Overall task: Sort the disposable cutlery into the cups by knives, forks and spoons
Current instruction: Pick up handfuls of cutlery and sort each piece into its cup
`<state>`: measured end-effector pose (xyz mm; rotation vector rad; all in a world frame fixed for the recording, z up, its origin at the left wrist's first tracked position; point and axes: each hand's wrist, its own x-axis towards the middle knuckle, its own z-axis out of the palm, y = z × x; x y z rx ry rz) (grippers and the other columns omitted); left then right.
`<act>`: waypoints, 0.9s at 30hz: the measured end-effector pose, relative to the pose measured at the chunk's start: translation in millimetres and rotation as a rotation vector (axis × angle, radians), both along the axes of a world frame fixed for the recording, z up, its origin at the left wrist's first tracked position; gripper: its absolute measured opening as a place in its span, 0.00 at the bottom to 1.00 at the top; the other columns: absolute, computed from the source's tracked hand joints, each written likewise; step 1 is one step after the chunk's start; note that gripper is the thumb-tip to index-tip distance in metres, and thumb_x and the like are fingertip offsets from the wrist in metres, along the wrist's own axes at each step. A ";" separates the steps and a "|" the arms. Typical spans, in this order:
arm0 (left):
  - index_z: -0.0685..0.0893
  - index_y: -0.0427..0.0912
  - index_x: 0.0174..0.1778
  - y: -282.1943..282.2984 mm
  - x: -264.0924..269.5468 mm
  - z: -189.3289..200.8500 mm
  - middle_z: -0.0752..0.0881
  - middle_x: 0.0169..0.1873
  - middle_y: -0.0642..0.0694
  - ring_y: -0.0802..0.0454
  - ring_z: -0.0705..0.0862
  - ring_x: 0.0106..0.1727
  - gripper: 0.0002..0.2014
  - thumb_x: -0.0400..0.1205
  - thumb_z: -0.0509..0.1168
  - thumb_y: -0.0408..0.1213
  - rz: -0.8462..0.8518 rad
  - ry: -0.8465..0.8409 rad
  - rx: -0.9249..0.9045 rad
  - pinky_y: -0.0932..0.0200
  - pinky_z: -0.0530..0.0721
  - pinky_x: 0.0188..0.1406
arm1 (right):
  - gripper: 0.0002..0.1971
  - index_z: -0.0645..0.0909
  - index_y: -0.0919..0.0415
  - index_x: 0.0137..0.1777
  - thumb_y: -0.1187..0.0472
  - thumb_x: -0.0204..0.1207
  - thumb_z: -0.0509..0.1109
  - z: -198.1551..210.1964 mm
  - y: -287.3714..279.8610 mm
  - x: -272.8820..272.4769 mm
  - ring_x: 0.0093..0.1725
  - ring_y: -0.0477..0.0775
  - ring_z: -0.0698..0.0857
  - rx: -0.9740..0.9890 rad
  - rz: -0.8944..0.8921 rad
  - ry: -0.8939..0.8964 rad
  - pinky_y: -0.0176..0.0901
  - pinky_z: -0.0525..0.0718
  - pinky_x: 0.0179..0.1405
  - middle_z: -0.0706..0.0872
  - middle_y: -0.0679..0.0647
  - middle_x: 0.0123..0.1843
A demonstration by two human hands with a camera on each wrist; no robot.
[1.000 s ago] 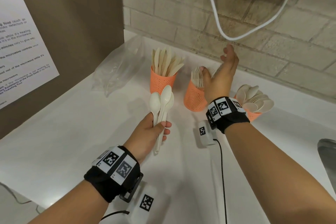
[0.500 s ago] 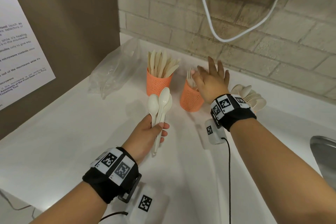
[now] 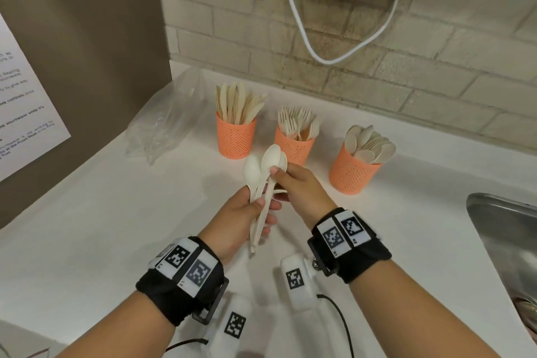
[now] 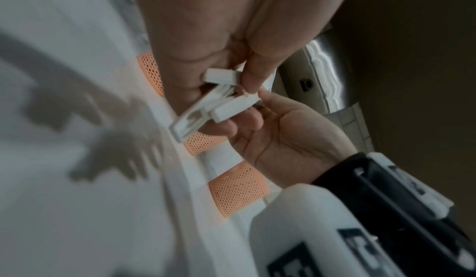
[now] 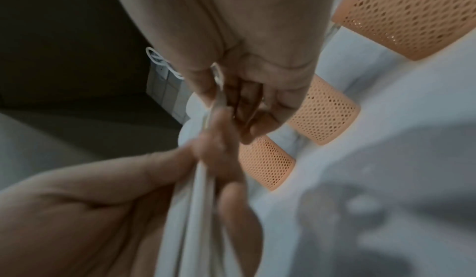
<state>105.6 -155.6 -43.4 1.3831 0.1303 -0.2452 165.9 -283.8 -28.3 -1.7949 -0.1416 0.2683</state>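
Note:
Three orange mesh cups stand in a row on the white counter (image 3: pixel 87 227): the knife cup (image 3: pixel 236 138) on the left, the fork cup (image 3: pixel 294 148) in the middle and the spoon cup (image 3: pixel 353 173) on the right. In front of the fork cup my left hand (image 3: pixel 261 208) grips a small bunch of white spoons (image 3: pixel 252 171) by the handles, bowls up. My right hand (image 3: pixel 276 180) pinches the bunch just below the bowls. In the left wrist view the handle ends (image 4: pixel 219 106) stick out under my left fingers. The right wrist view has my right fingers (image 5: pixel 247 98) closed on a spoon neck.
A crumpled clear plastic bag (image 3: pixel 162 125) lies left of the knife cup, against a brown panel (image 3: pixel 87 38) with a printed notice. A steel sink (image 3: pixel 508 241) is at the right edge. A white cord (image 3: pixel 334 58) hangs on the brick wall behind the cups.
My right hand left the fork cup and came back toward me to pinch the spoons held in my left hand. The left hand stayed roughly in place.

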 end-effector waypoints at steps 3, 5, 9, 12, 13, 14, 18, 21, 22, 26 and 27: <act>0.76 0.45 0.62 -1.6 -3.2 -0.1 0.87 0.50 0.48 0.54 0.87 0.43 0.12 0.88 0.52 0.30 -0.055 -0.030 0.088 0.52 0.86 0.47 | 0.09 0.77 0.62 0.53 0.62 0.85 0.57 -1.3 7.0 -11.1 0.32 0.49 0.84 0.126 -0.146 0.031 0.42 0.83 0.34 0.84 0.58 0.39; 0.75 0.44 0.63 -3.0 -5.3 0.6 0.87 0.52 0.46 0.51 0.88 0.46 0.12 0.87 0.53 0.30 -0.074 -0.050 0.124 0.47 0.87 0.50 | 0.09 0.77 0.61 0.53 0.61 0.86 0.56 0.2 10.3 -18.7 0.26 0.48 0.83 0.278 -0.226 0.128 0.38 0.78 0.22 0.83 0.58 0.36; 0.76 0.42 0.62 -3.7 -8.7 -1.2 0.87 0.54 0.41 0.46 0.89 0.49 0.10 0.86 0.58 0.30 -0.049 -0.082 0.174 0.37 0.87 0.51 | 0.11 0.78 0.64 0.58 0.59 0.86 0.58 0.2 12.0 -26.8 0.31 0.54 0.88 0.507 -0.250 0.206 0.41 0.81 0.24 0.88 0.59 0.41; 0.76 0.41 0.61 -4.9 -10.1 -3.3 0.87 0.53 0.39 0.47 0.88 0.47 0.09 0.86 0.59 0.33 -0.033 -0.089 0.196 0.40 0.87 0.49 | 0.07 0.77 0.64 0.52 0.62 0.85 0.59 -2.4 11.0 -27.0 0.34 0.54 0.88 0.543 -0.279 0.147 0.45 0.86 0.31 0.89 0.57 0.41; 0.76 0.42 0.61 -5.3 -10.3 -3.7 0.86 0.54 0.40 0.47 0.88 0.48 0.09 0.86 0.58 0.34 -0.033 -0.092 0.199 0.42 0.87 0.49 | 0.06 0.77 0.63 0.52 0.63 0.85 0.59 -2.5 10.5 -27.0 0.34 0.54 0.88 0.545 -0.284 0.131 0.45 0.86 0.31 0.89 0.57 0.40; 0.76 0.43 0.60 -5.8 -10.3 -4.1 0.86 0.54 0.41 0.47 0.88 0.48 0.08 0.86 0.57 0.34 -0.036 -0.094 0.202 0.43 0.87 0.50 | 0.04 0.76 0.63 0.51 0.64 0.84 0.60 -2.7 9.8 -27.1 0.32 0.53 0.87 0.538 -0.293 0.115 0.43 0.84 0.29 0.88 0.57 0.39; 0.75 0.48 0.58 -7.6 -10.4 -4.9 0.86 0.52 0.46 0.50 0.88 0.48 0.08 0.87 0.55 0.34 -0.069 -0.110 0.228 0.45 0.87 0.50 | 0.07 0.72 0.65 0.57 0.65 0.83 0.63 -7.1 7.9 -25.1 0.30 0.55 0.81 0.495 -0.329 0.084 0.39 0.77 0.20 0.81 0.59 0.39; 0.75 0.51 0.57 -9.4 -10.6 -4.6 0.87 0.50 0.48 0.51 0.89 0.47 0.09 0.87 0.55 0.34 -0.093 -0.140 0.256 0.49 0.87 0.47 | 0.10 0.73 0.65 0.58 0.61 0.81 0.66 -12.5 8.5 -22.4 0.33 0.59 0.82 0.427 -0.328 0.062 0.41 0.78 0.24 0.81 0.62 0.41; 0.75 0.52 0.57 -9.7 -10.4 -4.4 0.88 0.50 0.49 0.52 0.88 0.46 0.09 0.87 0.55 0.34 -0.097 -0.152 0.269 0.52 0.87 0.45 | 0.09 0.74 0.64 0.57 0.61 0.81 0.66 -13.8 7.9 -21.8 0.32 0.59 0.82 0.410 -0.331 0.055 0.41 0.77 0.23 0.81 0.61 0.39; 0.75 0.51 0.59 -8.9 -9.2 -5.7 0.88 0.46 0.50 0.60 0.86 0.39 0.09 0.87 0.55 0.36 -0.093 -0.192 0.365 0.62 0.83 0.38 | 0.13 0.73 0.62 0.55 0.53 0.81 0.67 -12.0 7.4 -24.6 0.24 0.51 0.79 0.411 -0.306 0.071 0.36 0.71 0.17 0.78 0.56 0.32; 0.75 0.51 0.58 -8.8 -9.2 -6.4 0.87 0.44 0.52 0.62 0.86 0.38 0.09 0.87 0.54 0.36 -0.091 -0.207 0.393 0.64 0.83 0.37 | 0.16 0.73 0.62 0.57 0.50 0.80 0.67 -11.3 7.9 -25.6 0.23 0.50 0.78 0.429 -0.284 0.078 0.36 0.70 0.17 0.78 0.56 0.32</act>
